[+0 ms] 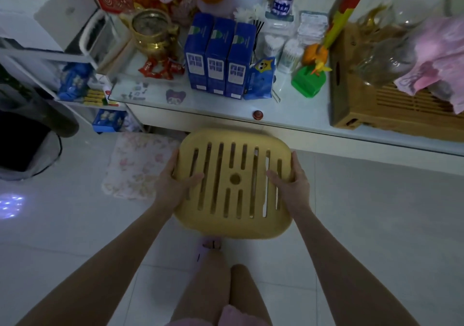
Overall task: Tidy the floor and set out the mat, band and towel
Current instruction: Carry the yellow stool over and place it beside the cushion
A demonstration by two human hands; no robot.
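A yellow plastic stool [233,182] with a slotted seat is held above the white tiled floor, just in front of the low table. My left hand [173,182] grips its left edge, thumb on the seat and fingers under the rim. My right hand [291,180] grips the right edge the same way. A pale floral cloth [135,165] lies flat on the floor to the left of the stool, partly under the table's edge. No mat or band is in view.
The low glass-topped table [226,109] carries three blue cartons [216,57], a gold pot [153,32], a green toy [308,79] and a wooden tray [391,99] with glassware and pink cloth. A dark bin [25,147] stands at left. My legs are below.
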